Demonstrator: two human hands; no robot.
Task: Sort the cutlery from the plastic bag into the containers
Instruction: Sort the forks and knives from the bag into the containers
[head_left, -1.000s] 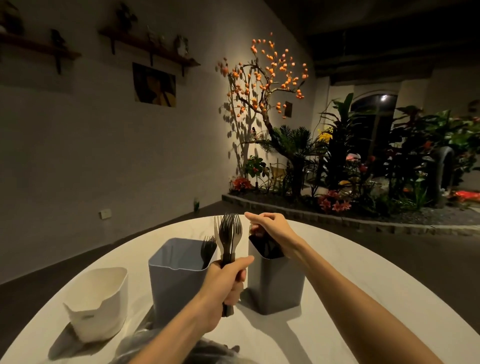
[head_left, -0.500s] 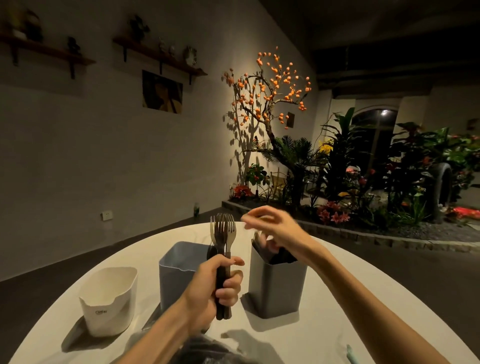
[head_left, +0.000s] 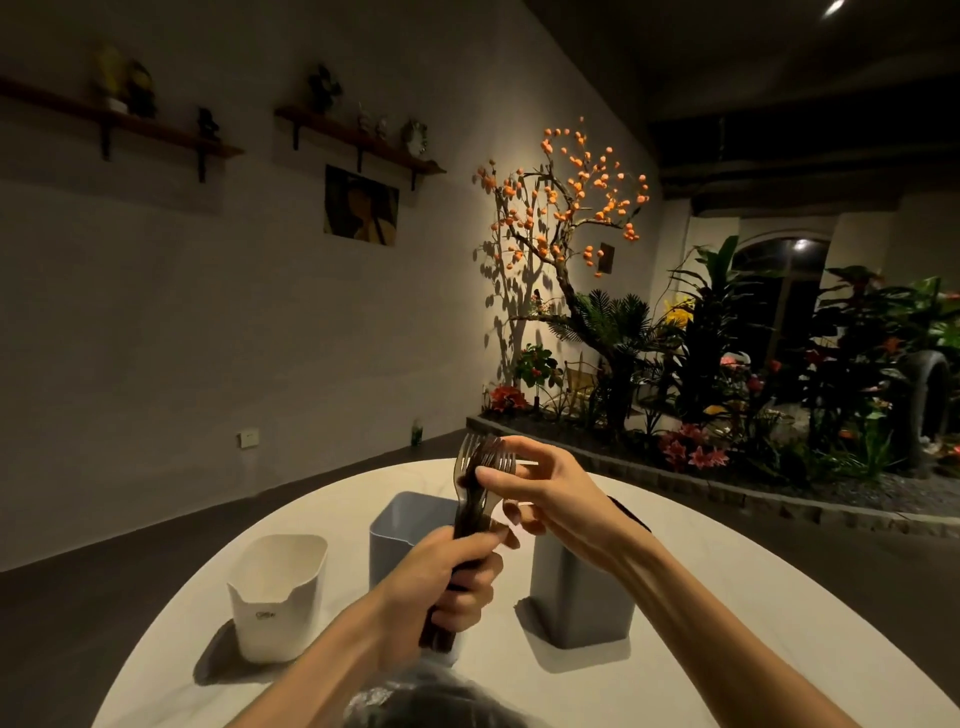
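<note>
Dark plastic forks (head_left: 480, 483), a whole bunch of them, stand upright in the left hand (head_left: 441, 587), tines up and fanned out a little at the top. That hand is wrapped tight around the handles, fingers curled right round, with the handle ends poking out below the fist. The right hand (head_left: 550, 499) is up at the heads of the bunch, thumb and forefinger closing in a pinch on one fork near its neck, the other fingers bent loosely underneath.

On the white round table (head_left: 727, 597) sit three containers. Far left is the white tub (head_left: 278, 597), with a small label on its front and a notched rim. Behind the left hand is the blue-grey bin (head_left: 400, 530), partly hidden by the fist and the forks. To the right, under the right wrist, is the grey bin (head_left: 576, 597), its top covered by the hand, so what lies inside cannot be seen. The bunch is held in the air between the two grey-toned bins, above the table and touching neither.

At the near edge, just below the left forearm, the crinkled clear plastic bag (head_left: 415, 696) shows, dim and hard to read.

Beyond the table: a pale wall with shelves (head_left: 358, 135), a picture (head_left: 361, 210), and an orange-fruited tree (head_left: 561, 218) among plants.
</note>
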